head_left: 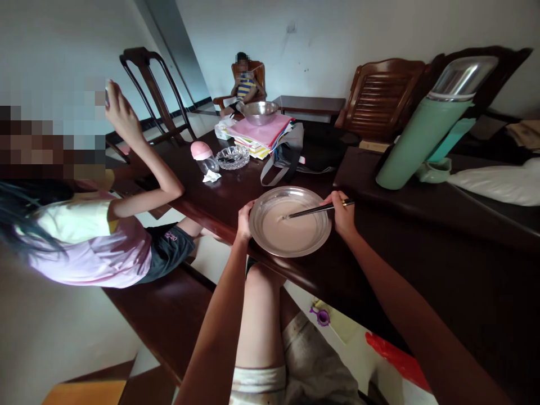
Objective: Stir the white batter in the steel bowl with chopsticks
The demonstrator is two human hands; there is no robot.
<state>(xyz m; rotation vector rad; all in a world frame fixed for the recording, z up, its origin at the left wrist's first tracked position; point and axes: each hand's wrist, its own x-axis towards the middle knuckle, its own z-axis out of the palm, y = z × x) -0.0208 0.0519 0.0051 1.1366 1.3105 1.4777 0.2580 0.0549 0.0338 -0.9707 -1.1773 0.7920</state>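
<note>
A wide metal bowl point(290, 251) stands at the edge of the dark wooden table, with a pale beige liquid point(291, 233) inside. My left hand point(244, 221) grips the bowl by its left rim. In my right hand point(343, 212), closed at the bowl's right side, is a pair of dark chopsticks point(310, 211). Their tips dip into the liquid near the middle of the bowl, and their upper ends stick out past my fingers.
Behind the bowl are a glass ashtray point(233, 158), a pink-capped bottle point(203, 154), a dark bag point(320, 146) and books point(257, 135) under another metal bowl point(260, 114). A green thermos point(424, 143) stands right. One person point(93, 242) sits at left, another point(246, 87) far back.
</note>
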